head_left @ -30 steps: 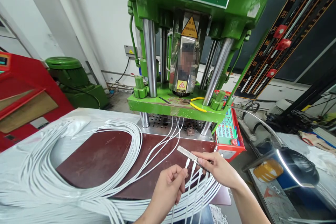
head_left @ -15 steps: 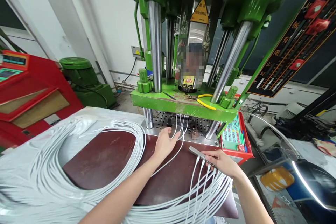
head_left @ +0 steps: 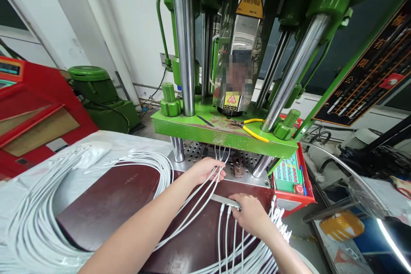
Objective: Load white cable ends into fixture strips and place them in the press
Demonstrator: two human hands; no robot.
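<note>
My left hand is closed around several thin white cables just in front of the green press; their upper ends run under its plate. My right hand grips one end of a flat metal bar over the dark brown board. White connectors with cables hang from the bar's near edge. A large coil of white cable lies at the left, and a bundle with many white connector ends is under my right forearm.
Yellow-handled pliers lie on the press plate. A red control box stands right of the press. At the left are a red machine and a green motor. A lamp sits at the lower right.
My left hand has closed around the cables, which now run back past my forearm. My right hand has moved left with the metal bar, closer to my left hand. The view has shifted slightly.
</note>
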